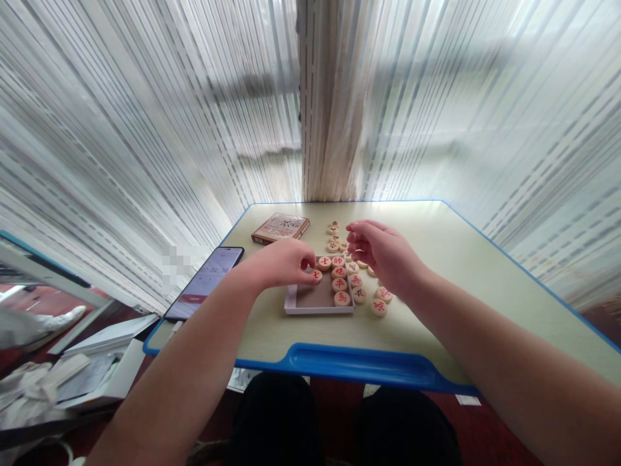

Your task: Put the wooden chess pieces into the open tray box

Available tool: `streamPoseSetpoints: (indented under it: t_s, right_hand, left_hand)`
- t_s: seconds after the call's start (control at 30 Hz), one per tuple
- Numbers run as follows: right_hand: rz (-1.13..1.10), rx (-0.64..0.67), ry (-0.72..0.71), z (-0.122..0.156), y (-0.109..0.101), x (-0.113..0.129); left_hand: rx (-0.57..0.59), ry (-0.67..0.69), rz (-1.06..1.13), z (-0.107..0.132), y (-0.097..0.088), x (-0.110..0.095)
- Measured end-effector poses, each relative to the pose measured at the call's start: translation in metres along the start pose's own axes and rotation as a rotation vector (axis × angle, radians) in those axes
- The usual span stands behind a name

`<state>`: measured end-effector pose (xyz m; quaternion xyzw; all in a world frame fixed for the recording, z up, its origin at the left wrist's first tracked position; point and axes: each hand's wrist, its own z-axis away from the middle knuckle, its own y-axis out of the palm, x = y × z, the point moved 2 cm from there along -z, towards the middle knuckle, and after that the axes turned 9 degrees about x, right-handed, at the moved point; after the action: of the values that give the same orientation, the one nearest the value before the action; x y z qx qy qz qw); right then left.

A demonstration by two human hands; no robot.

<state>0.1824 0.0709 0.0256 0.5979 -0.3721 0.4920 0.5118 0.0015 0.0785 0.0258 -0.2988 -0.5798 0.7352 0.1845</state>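
The left hand (290, 263) pinches a round game piece (317, 276) inside the shallow box (319, 310) — seemingly the placing step, calling for a gentle release that nudges nothing. The right hand (381, 250) curls near loose pieces (380, 307) — whether it holds one cannot be made out.

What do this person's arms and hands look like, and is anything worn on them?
Both the left arm and right arm are bare, with no sleeves in view. The left hand and right hand wear no gloves, and no watch or bracelet shows. Rings are too hard to make out.
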Motion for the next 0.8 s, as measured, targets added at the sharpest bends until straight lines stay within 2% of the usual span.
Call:
streamPoseSetpoints:
  t_s: [0.2,0.63,0.8]
  right_hand:
    - [0.030,0.027,-0.005,0.001,0.002,-0.002]
    - [0.091,0.028,0.003,0.002,0.004,-0.002]
    - [0.098,0.032,-0.001,0.003,0.005,-0.002]
  left_hand:
    - [0.025,-0.008,0.005,0.000,0.003,0.001]
    - [-0.025,0.032,-0.146,-0.008,0.005,-0.015]
    - [-0.009,0.033,-0.153,-0.008,0.005,-0.017]
